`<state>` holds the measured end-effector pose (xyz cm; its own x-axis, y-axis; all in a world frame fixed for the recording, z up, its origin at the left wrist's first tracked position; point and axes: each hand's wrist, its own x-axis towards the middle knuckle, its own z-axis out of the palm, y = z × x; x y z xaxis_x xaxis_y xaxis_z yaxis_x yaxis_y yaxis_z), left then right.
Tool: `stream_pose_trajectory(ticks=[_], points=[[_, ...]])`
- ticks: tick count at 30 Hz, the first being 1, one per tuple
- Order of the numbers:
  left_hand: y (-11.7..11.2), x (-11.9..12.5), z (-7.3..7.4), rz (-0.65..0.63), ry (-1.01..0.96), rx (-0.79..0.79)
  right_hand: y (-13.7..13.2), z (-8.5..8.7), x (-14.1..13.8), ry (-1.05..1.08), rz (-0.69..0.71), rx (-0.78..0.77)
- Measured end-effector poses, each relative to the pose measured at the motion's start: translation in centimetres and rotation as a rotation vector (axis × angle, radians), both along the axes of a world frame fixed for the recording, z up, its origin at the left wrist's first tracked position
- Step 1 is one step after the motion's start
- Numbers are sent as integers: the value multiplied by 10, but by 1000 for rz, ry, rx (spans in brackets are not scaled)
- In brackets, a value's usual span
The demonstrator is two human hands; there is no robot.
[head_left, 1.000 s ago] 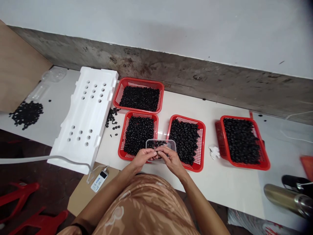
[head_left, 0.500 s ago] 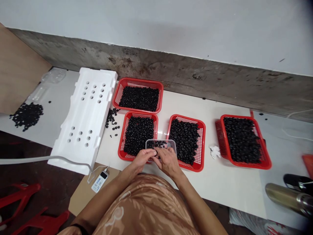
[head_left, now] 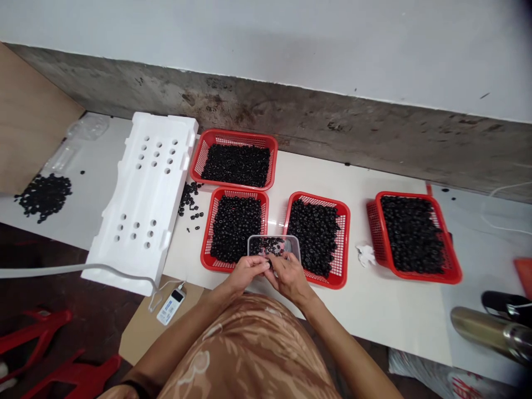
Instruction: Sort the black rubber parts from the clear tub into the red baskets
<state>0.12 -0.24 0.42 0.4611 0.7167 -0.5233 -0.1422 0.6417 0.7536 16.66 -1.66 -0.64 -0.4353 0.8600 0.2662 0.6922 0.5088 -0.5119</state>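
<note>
My left hand (head_left: 248, 271) and my right hand (head_left: 287, 275) meet at the near edge of a clear plastic box (head_left: 295, 244) that holds small black pieces. Both hands are closed in a pinch, fingertips together around a small black part (head_left: 269, 265), mostly hidden by the fingers. The box lies between two red baskets and overlaps their inner rims. The left red basket (head_left: 205, 244) and the right red basket (head_left: 344, 249) are filled with round black parts.
Another red basket (head_left: 275, 160) of small black pieces stands behind; one more (head_left: 453, 274) stands far right. A white foam board (head_left: 137, 194) with holes lies left, near loose black parts (head_left: 189, 197). Crumpled tissue (head_left: 366, 255), a power bank (head_left: 170, 307) and a metal flask (head_left: 482, 332) are around.
Both hands have shifted slightly toward me and down from the box, fingertips still together. More of the small pieces in the box now show.
</note>
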Motion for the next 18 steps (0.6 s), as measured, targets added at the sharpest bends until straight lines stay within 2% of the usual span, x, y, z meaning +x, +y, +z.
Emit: stream_pose_trajectory(ticks=[6, 14, 18], points=[[-4, 2, -6, -3, 29, 40, -2, 0, 3, 46, 38, -16], [4, 3, 8, -34, -12, 47, 0, -14, 4, 147, 90, 65], [5, 4, 6, -55, -100, -111, -1, -14, 5, 195, 28, 44]])
